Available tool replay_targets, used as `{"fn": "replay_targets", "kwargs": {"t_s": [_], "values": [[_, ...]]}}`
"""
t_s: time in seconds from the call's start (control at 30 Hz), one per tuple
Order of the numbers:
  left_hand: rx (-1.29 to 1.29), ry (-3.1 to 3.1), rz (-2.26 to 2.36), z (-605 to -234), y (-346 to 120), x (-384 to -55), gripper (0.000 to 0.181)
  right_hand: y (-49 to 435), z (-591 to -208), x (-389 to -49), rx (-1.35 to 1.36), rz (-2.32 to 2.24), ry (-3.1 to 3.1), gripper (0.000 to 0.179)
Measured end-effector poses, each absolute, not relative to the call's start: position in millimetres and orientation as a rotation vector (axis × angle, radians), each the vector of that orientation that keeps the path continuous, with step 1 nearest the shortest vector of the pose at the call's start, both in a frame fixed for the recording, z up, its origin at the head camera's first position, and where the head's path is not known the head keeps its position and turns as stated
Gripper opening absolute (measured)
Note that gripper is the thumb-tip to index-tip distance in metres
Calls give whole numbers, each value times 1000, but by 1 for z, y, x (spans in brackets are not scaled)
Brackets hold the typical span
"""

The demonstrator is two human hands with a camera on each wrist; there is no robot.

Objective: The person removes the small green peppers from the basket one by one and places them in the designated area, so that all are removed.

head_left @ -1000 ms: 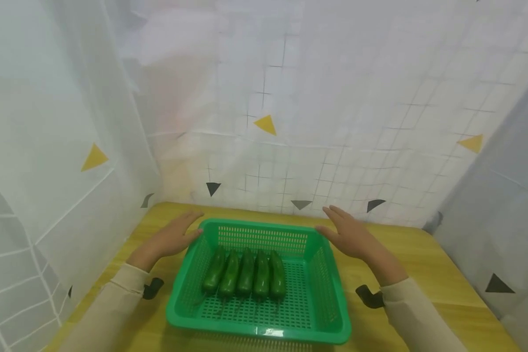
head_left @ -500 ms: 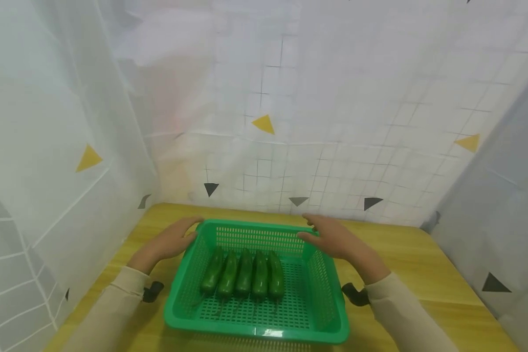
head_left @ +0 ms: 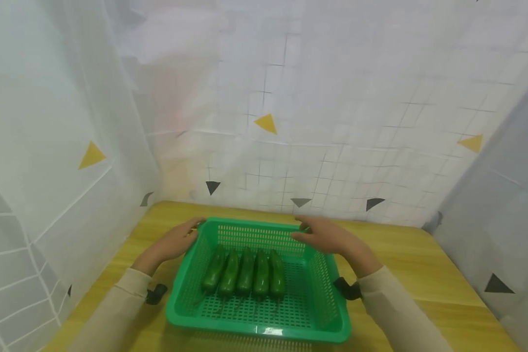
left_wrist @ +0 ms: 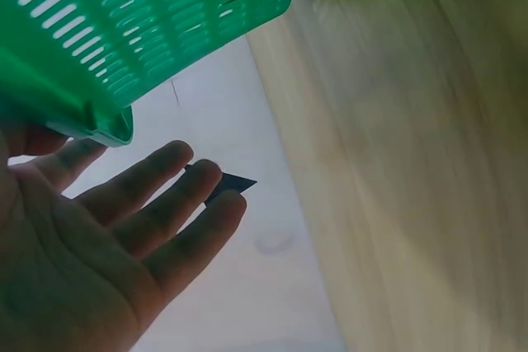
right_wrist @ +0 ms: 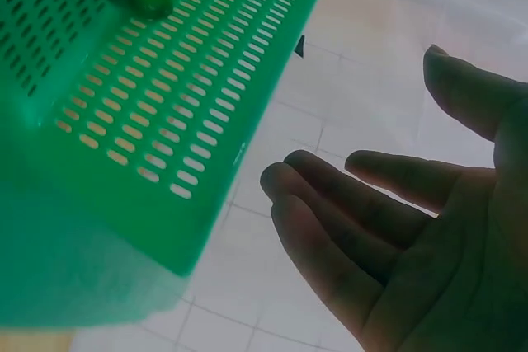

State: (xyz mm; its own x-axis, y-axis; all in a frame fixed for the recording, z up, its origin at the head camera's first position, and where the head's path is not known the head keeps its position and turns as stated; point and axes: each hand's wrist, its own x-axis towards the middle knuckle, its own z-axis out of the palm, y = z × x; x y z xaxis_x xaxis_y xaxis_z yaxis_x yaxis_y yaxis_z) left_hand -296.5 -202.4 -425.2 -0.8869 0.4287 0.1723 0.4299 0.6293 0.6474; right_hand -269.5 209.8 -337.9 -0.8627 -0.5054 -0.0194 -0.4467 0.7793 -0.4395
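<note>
A green slotted plastic basket (head_left: 264,330) stands on the wooden table. Several glossy, dark green vegetables, which look like long peppers (head_left: 245,274), lie in a row in its left part, thin stems toward me. My left hand (head_left: 172,243) is at the far left corner. In the left wrist view, its thumb and index finger are close by the rim, the other fingers loosely spread; contact is hard to tell. My right hand (head_left: 327,238) hovers over the far right corner, fingers slightly bent and thumb apart. In the right wrist view, a gap shows between its fingertips and the basket wall (right_wrist: 157,113).
The yellowish wood-grain table (head_left: 405,274) extends on both sides of the basket. White sheeting (head_left: 356,98) with triangles and grid lines closes off the back and sides. Each wrist carries a black device, such as the right wrist mount (head_left: 348,289).
My right hand has moved left, over the far right corner, and its fingers have bent a little. The left hand has barely shifted. The basket and the peppers lie as before.
</note>
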Motion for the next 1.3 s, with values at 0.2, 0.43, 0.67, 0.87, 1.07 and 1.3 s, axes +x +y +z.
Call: {"fn": "replay_targets", "kwargs": {"t_s": [0.2,0.43,0.67,0.87,1.07,1.3], "values": [[-736,-2845,-1235,-427,-202,-295,43,201,-341,-273,-758,-657,2781,60],[-724,-2816,-1329,-429,-200,-296,44,189,-351,-278,-786,-571,2774,58],[-690,-2782,-1528,-436,-195,-296,45,178,-359,-285,-768,-502,2760,50],[-690,-2751,-1574,-442,-192,-298,44,180,-367,-291,-716,-521,2758,47],[-650,-2778,-1602,-439,-194,-296,46,177,-376,-293,-685,-500,2750,39],[-564,-2797,-1680,-433,-197,-289,47,167,-380,-295,-614,-492,2689,30]]}}
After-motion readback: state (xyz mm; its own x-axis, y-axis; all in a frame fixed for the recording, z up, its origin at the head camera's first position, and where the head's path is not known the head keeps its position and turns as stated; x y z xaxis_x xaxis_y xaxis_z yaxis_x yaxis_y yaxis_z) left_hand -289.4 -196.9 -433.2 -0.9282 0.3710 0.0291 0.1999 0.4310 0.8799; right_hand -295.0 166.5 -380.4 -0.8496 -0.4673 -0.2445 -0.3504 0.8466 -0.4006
